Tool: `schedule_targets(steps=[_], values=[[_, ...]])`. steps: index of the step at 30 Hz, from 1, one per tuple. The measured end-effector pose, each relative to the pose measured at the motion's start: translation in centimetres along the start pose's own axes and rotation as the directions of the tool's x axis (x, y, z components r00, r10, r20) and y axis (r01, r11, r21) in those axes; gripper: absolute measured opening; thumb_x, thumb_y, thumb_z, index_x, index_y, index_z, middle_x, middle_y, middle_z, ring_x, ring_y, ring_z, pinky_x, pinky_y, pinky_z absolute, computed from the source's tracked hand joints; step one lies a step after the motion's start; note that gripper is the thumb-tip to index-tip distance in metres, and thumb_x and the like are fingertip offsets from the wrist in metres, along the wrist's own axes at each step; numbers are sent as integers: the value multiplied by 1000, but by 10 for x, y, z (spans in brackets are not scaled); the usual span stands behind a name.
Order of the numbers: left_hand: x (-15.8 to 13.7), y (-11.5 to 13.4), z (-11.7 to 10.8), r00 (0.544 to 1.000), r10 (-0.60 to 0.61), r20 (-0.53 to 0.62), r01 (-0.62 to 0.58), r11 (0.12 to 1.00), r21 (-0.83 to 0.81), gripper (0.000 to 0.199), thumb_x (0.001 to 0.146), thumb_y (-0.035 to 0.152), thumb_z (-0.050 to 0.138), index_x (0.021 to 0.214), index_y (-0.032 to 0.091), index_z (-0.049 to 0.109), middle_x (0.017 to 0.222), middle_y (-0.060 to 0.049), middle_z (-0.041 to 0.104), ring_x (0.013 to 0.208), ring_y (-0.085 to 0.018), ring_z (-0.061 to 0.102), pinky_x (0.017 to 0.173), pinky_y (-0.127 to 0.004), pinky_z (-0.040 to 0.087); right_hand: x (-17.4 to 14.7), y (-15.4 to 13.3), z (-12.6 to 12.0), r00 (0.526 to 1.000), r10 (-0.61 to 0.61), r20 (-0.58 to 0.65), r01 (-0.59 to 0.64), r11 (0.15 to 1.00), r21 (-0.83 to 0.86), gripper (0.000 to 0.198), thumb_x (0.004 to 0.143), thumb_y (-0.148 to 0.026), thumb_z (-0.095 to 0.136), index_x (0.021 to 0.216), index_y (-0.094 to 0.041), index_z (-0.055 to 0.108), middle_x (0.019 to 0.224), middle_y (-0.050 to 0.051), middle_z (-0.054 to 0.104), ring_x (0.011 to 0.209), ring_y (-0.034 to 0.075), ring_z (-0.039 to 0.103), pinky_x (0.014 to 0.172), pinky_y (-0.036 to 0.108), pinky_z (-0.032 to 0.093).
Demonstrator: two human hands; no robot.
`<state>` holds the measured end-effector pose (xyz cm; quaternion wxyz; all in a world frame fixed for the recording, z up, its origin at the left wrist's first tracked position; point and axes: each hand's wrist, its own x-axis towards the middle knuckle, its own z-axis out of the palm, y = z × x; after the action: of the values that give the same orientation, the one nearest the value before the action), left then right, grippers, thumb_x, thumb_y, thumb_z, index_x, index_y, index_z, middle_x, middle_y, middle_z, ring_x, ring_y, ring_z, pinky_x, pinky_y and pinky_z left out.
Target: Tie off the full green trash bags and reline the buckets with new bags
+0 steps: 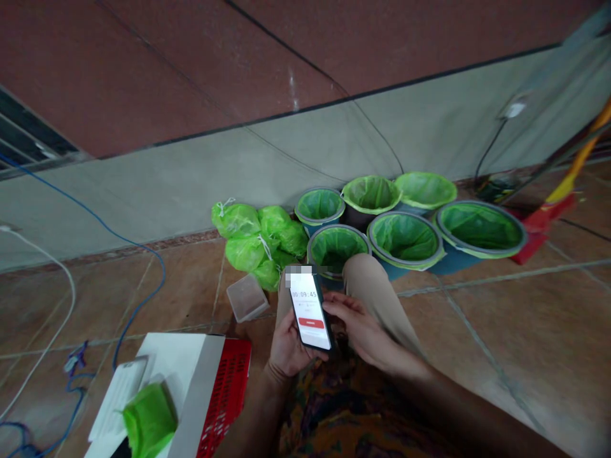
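Note:
A smartphone (311,312) with a lit white screen, a timer reading 00:09:45 and a red button is held upright above my lap. My left hand (289,346) is closed around its lower left side and bottom. At the phone's right edge are the bent fingers of my right hand (356,327), closed against its side; some fingertips are hidden. Just beyond my knees stand several bins lined with green bags, including a near bin (338,245). Left of them lies a pile of tied green bags (248,235).
A clear plastic tub (247,298) sits on the tiled floor. At lower left, a white box (186,369) bears a green bag roll (150,420), beside a red basket (229,381). Blue cable (162,273) crosses the floor. A red dustpan (544,226) stands at right.

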<state>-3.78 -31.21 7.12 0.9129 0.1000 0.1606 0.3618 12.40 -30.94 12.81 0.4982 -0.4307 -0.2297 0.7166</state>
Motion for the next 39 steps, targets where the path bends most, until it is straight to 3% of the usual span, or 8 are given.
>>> schedule_targets(steps=[12, 19, 26, 39], values=[[4, -8, 5, 997, 10, -83, -7, 999, 44, 53, 97, 45, 39, 139, 15, 50, 112, -16, 71, 97, -30, 70, 76, -46, 60, 9, 10, -20, 993, 91, -72, -77, 983, 169, 19, 70, -35, 69, 83, -20, 69, 80, -1, 70, 72, 15, 60, 65, 25, 46], [5, -11, 8, 982, 23, -186, -5, 996, 94, 51, 96, 46, 42, 135, 15, 54, 125, -16, 66, 105, -30, 66, 79, -47, 59, 14, 15, -26, 983, 154, -101, -124, 959, 256, 16, 72, -32, 66, 82, -20, 66, 78, 0, 71, 71, 16, 62, 67, 27, 48], [6, -11, 8, 972, 16, -233, 6, 996, 92, 50, 96, 45, 42, 135, 15, 54, 127, -16, 64, 107, -30, 65, 81, -48, 58, 17, 20, -30, 984, 161, -77, -135, 953, 272, 14, 75, -29, 61, 83, -19, 66, 78, 1, 72, 71, 16, 64, 71, 28, 49], [4, -9, 9, 968, 9, -250, 16, 995, 97, 50, 96, 47, 43, 133, 15, 55, 119, -16, 69, 101, -30, 68, 76, -44, 60, 14, 15, -26, 978, 191, -89, -165, 958, 236, 14, 76, -29, 61, 84, -18, 65, 76, 0, 71, 65, 15, 63, 59, 25, 49]])
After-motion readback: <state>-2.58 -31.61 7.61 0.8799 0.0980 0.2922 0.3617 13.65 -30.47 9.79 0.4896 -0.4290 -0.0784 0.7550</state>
